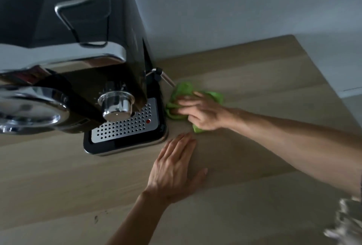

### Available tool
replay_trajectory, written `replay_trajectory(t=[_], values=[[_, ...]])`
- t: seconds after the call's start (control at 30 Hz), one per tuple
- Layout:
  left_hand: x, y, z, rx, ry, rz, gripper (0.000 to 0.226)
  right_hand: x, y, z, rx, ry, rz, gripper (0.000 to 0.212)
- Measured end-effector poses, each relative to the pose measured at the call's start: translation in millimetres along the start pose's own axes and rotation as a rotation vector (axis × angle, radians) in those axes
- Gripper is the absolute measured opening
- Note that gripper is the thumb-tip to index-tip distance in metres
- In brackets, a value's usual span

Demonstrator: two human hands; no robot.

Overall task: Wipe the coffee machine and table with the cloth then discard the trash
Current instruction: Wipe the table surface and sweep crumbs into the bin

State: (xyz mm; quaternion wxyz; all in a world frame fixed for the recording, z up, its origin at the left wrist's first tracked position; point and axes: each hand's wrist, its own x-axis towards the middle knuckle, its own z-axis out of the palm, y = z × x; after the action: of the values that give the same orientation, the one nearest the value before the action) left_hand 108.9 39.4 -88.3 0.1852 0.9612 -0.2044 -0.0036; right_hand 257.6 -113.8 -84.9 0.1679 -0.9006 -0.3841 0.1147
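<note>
A black and chrome coffee machine (82,52) stands at the left on the wooden table (254,80), its perforated drip tray (125,127) facing me. My right hand (201,113) presses a crumpled green cloth (184,89) flat on the table just right of the machine's base, below the steam wand (165,77). My left hand (174,170) lies flat on the table with fingers together, palm down, holding nothing, just in front of the drip tray's right corner.
A grey wall runs behind the table. The table's right edge slants from the back to the lower right. A blurred patterned piece of clothing (346,223) shows at the bottom right. Small dark specks (98,218) mark the table near the front left.
</note>
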Motion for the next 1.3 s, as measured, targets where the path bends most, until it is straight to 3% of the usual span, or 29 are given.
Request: replay_trajectory(t=[0.1,0.2,0.27,0.43,0.57,0.7,0.77,0.83,0.9,1.07,1.3], values=[[-7,5,2,0.024,0.01,0.014,0.066,-32,5,-8,0.202,0.066,0.059,0.042],[-5,8,4,0.007,0.04,0.02,0.062,-52,64,-43,0.313,0.305,0.296,0.049],[-2,9,5,-0.01,0.058,0.01,0.059,-74,114,-65,0.259,0.372,0.453,0.048],[5,12,6,-0.027,0.085,-0.009,0.053,-125,156,-53,-0.094,0.185,0.775,0.062],[7,12,6,-0.036,0.07,-0.024,0.051,-109,110,-29,-0.141,0.261,0.764,0.066],[5,13,4,-0.021,0.05,-0.044,0.053,-74,37,6,0.017,0.413,0.382,0.052],[5,14,3,-0.004,0.038,-0.056,0.055,-72,27,2,0.144,0.437,0.331,0.05],[5,15,3,0.009,0.029,-0.066,0.057,-89,50,-21,0.164,0.532,0.397,0.051],[6,16,3,0.011,0.027,-0.066,0.058,-124,97,-42,0.038,0.588,0.544,0.049],[5,16,4,0.01,0.038,-0.066,0.059,-193,144,-47,-0.148,0.374,0.947,0.061],[3,15,2,0.004,0.021,-0.057,0.061,-138,79,-13,-0.175,0.303,0.879,0.058]])
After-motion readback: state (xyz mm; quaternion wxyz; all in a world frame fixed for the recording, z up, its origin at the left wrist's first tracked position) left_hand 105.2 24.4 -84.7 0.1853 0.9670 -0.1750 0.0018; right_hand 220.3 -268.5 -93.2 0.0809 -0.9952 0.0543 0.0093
